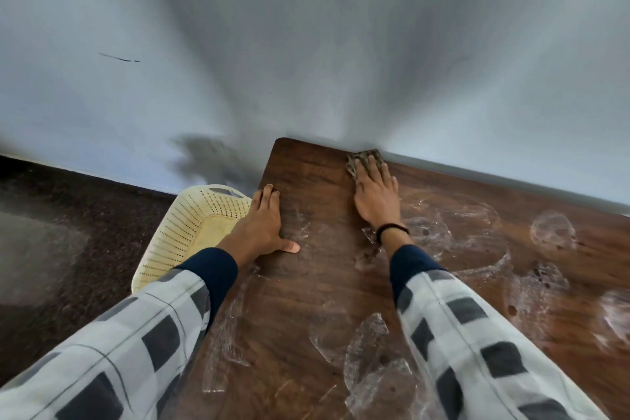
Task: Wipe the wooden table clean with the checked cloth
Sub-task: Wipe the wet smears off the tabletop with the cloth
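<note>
Two hands lie on the wooden table [306, 300]: the right hand [376, 196], fingers straight and close together, presses the checked cloth [363, 158] flat at the 12 o'clock edge, just beside the wall [306, 44], while the left hand [264, 225] rests flat, thumb spread, at the 9 o'clock edge. Since the cloth is pinned under the fingers rather than gripped, a brisk stroke could slide the hand off it or bunch it. Whitish smears [552, 232] from 3 to 6 o'clock lie unwiped, and a sweep towards 9 o'clock might push residue into the cream basket [191, 232] just beside the table.
</note>
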### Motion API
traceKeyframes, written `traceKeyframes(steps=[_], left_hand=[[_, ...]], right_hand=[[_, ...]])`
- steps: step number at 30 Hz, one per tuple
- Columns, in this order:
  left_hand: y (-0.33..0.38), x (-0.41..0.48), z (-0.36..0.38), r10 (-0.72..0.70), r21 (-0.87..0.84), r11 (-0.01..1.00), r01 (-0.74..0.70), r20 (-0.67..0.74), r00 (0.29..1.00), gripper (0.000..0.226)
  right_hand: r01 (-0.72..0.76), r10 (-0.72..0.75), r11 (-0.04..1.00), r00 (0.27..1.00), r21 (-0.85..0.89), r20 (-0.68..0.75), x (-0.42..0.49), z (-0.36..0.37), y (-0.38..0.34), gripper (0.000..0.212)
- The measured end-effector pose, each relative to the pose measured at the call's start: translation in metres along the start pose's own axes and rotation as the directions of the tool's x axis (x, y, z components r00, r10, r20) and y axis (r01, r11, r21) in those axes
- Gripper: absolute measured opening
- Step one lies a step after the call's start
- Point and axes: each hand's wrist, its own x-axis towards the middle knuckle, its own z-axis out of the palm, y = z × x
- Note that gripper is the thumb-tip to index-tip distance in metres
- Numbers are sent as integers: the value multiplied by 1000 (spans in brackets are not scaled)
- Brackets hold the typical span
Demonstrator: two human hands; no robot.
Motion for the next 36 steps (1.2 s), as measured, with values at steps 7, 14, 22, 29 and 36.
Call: traceKeyframes(steps=[7, 14, 22, 29, 36], left_hand=[[4, 2, 3, -14, 6, 1000, 14, -8, 1000, 138], [3, 6, 3, -27, 0, 1000, 27, -17, 999, 142], [4, 6, 1, -34, -9, 999, 34, -9, 999, 142], [1, 6, 5, -10, -10, 1000, 10, -9, 1000, 140], [1, 3, 2, 7, -21, 1000, -7, -16, 1000, 137]], right_hand=[[238, -238, 971, 970, -5, 51, -20, -3, 23, 50], [100, -100, 994, 995, 36, -5, -18, 4, 6, 54], [26, -26, 999, 1000, 41, 3, -12, -15, 62, 56], [140, -140, 990, 990, -2, 13, -44, 1, 25, 55], [-126, 126, 992, 992, 14, 22, -11, -24, 81, 57]])
